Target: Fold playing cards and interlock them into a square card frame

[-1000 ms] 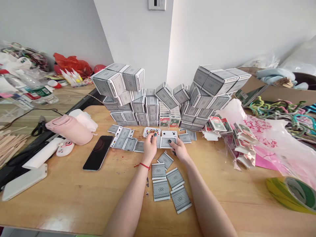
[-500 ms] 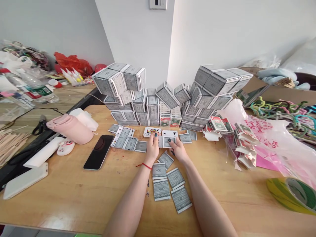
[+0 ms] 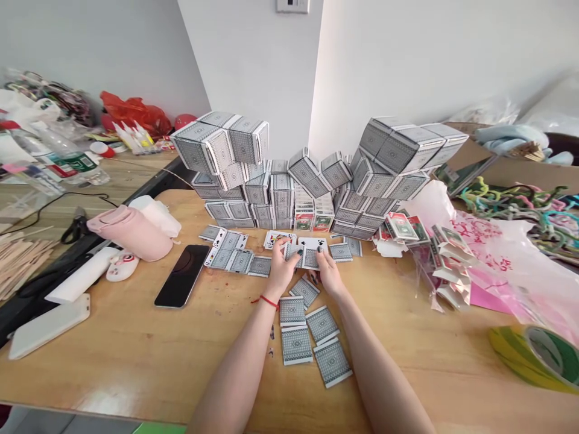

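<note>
Item held: one flat rectangular piece of grey-and-white patterned playing card [image 3: 309,258], its ornate backs showing in two panels with a pale strip between. It was above the tabletop, between your two hands. Your left hand [image 3: 281,271] pinched its left part between thumb and fingers; your right hand [image 3: 330,274] gripped its right part, thumb on top, the fingers beneath partly hidden.

Nearest you, on the yellowish wooden table [image 3: 181,361]: five squarish grey-patterned folded cards [image 3: 297,345], backs up, lying between your forearms. Just beyond your hands: two sets of white face-up playing cards [image 3: 312,242]. Behind these: one wide stepped structure of grey-patterned card blocks [image 3: 246,144], too overlapped to count. At left: one black-screened phone [image 3: 181,275]. At right: one yellow-green tape roll [image 3: 511,349].
</note>
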The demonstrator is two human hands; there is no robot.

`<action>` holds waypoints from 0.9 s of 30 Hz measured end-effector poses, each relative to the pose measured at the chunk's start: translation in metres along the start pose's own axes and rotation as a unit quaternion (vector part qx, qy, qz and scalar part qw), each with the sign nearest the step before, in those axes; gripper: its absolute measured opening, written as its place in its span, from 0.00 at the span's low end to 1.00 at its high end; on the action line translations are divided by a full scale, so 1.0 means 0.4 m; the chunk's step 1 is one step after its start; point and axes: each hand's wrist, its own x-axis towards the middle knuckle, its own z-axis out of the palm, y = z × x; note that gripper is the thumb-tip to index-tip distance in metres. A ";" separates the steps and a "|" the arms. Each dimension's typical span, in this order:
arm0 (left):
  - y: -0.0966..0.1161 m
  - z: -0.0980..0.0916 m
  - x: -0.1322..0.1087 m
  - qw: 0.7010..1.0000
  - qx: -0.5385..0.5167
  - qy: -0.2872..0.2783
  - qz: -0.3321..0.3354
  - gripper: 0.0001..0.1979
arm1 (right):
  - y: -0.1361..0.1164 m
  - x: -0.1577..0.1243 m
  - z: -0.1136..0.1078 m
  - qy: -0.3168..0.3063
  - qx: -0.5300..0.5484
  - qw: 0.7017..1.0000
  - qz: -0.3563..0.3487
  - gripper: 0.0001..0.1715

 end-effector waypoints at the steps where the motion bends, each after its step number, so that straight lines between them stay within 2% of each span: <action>1: -0.002 -0.001 0.005 1.000 -0.009 0.019 -0.002 0.19 | 0.001 -0.001 -0.002 -0.002 -0.004 1.000 0.004 0.27; 4: -0.001 -0.008 0.017 0.996 -0.036 0.072 -0.023 0.17 | 0.002 -0.003 -0.003 0.028 -0.050 0.998 -0.017 0.31; 6: 0.002 -0.012 0.020 0.994 -0.060 0.081 -0.050 0.16 | 0.002 -0.003 -0.003 0.051 -0.105 0.992 -0.047 0.30; 9: 0.011 -0.013 0.017 0.993 -0.082 0.052 -0.067 0.17 | 0.000 -0.005 -0.004 0.053 -0.154 0.985 -0.059 0.26; 15: 0.019 -0.008 0.002 0.999 -0.046 -0.021 0.005 0.28 | -0.004 -0.017 -0.012 0.063 -0.156 0.984 -0.055 0.24; 18: 0.016 -0.009 0.001 0.999 -0.025 -0.028 0.025 0.28 | -0.014 -0.034 -0.016 0.008 -0.208 0.977 -0.051 0.19; 20: 0.014 -0.011 0.003 0.999 -0.020 -0.027 0.028 0.28 | -0.024 -0.053 -0.019 -0.041 -0.275 0.959 -0.053 0.19; 23: 0.012 -0.011 0.004 0.999 -0.021 -0.032 0.020 0.28 | -0.038 -0.088 -0.024 -0.087 -0.361 0.927 -0.057 0.25; 27: 0.014 -0.010 0.003 0.999 -0.022 -0.035 0.011 0.27 | -0.049 -0.128 -0.014 -0.081 -0.491 0.865 -0.059 0.37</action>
